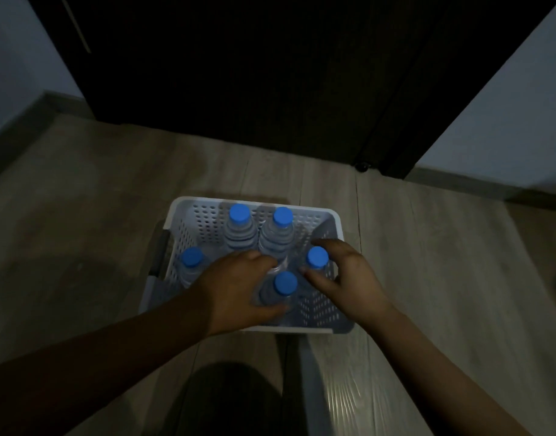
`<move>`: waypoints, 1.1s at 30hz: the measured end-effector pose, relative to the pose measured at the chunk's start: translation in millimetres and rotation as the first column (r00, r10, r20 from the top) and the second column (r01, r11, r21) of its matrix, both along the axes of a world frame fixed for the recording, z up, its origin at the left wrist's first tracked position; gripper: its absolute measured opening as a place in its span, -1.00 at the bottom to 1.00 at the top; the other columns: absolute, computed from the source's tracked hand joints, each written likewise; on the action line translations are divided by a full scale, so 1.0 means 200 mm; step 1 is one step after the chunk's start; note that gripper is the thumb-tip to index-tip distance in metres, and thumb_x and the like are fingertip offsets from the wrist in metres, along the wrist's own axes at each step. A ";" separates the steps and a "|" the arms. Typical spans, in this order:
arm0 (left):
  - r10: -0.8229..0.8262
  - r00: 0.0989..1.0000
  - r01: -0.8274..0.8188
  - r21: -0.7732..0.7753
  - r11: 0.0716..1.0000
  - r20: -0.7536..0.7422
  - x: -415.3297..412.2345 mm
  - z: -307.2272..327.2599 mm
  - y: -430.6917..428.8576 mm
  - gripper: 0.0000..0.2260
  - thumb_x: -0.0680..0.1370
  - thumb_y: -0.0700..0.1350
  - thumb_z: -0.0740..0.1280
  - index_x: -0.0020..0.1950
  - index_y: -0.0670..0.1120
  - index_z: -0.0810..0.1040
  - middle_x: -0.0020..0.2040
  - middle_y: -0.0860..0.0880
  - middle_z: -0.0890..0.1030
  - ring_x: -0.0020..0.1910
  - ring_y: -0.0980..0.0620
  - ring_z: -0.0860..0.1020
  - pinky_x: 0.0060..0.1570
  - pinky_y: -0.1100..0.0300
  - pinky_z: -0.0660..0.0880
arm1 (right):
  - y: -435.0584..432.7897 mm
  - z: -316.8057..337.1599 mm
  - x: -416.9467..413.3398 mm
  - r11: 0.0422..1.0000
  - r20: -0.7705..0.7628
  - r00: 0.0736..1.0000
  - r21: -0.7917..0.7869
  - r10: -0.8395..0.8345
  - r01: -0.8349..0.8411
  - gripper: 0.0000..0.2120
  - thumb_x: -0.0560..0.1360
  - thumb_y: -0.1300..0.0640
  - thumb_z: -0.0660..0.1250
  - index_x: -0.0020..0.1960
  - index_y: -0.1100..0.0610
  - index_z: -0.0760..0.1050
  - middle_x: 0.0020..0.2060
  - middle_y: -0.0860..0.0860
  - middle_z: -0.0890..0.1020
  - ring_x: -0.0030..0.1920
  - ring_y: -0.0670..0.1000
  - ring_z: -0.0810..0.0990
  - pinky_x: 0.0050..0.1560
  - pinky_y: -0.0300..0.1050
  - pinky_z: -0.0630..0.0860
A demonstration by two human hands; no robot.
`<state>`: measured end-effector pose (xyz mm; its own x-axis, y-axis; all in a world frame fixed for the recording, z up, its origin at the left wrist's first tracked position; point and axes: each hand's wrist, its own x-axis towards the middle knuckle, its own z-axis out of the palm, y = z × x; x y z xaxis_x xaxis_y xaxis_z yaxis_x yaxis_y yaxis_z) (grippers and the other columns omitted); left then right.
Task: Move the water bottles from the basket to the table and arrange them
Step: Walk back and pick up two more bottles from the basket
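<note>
A white perforated basket (204, 221) stands on the wooden floor and holds several clear water bottles with blue caps. My left hand (235, 287) wraps around the nearest bottle (284, 283) just below its cap. My right hand (346, 275) curls around the neck of the bottle at the basket's right side (317, 258). Two bottles (239, 214) (283, 217) stand at the back of the basket. One more bottle (191, 258) stands at the left. The lower bodies of the bottles are hidden by my hands and the basket walls.
A dark door (270, 73) rises right behind the basket, with a small doorstop (362, 166) at its foot. Pale walls (506, 105) with dark skirting flank it. My dark-clothed knee (229, 401) shows at the bottom. The scene is dim.
</note>
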<state>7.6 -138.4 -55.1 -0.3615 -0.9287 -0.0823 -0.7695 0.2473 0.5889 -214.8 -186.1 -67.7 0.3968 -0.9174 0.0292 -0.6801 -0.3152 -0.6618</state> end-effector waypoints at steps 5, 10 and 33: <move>0.026 0.998 -0.028 -0.030 0.999 -0.048 -0.05 -0.05 0.01 -0.58 0.37 0.28 0.33 0.14 0.13 0.50 0.10 0.18 0.55 0.05 0.25 0.48 0.04 0.29 0.43 | -0.01 -0.06 0.01 1.000 0.092 0.996 -0.011 0.008 -0.007 -0.72 0.52 -0.03 0.33 0.17 0.06 0.51 0.07 -0.05 0.62 0.09 -0.07 0.56 0.09 -0.01 0.53; 0.063 0.981 -0.063 0.006 0.998 -0.186 -0.08 -0.06 0.01 -0.73 0.43 0.13 0.39 0.08 0.08 0.56 0.04 0.17 0.56 0.02 0.27 0.51 0.05 0.28 0.48 | 0.01 -0.07 -0.02 1.000 0.194 0.981 0.011 -0.007 0.005 -0.73 0.51 -0.07 0.30 0.13 0.04 0.52 0.02 -0.13 0.62 0.04 -0.18 0.58 0.05 -0.13 0.57; 0.216 0.740 -0.250 0.039 0.968 -0.637 -0.06 0.07 0.00 -0.87 0.47 -0.11 0.43 0.00 0.00 0.60 0.00 0.16 0.62 -0.02 0.26 0.58 -0.07 0.49 0.48 | 0.00 0.24 0.00 0.985 0.579 0.811 -0.074 -0.084 0.154 -0.81 0.49 0.13 0.35 0.08 0.17 0.58 -0.06 -0.05 0.65 -0.02 -0.09 0.64 -0.11 -0.34 0.54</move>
<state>-4.3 -138.6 -41.3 -0.0870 -0.9876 0.1310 -0.2636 0.1496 0.9530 -215.2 -186.7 -19.8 0.1638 -0.9329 0.3209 -0.2273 -0.3522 -0.9079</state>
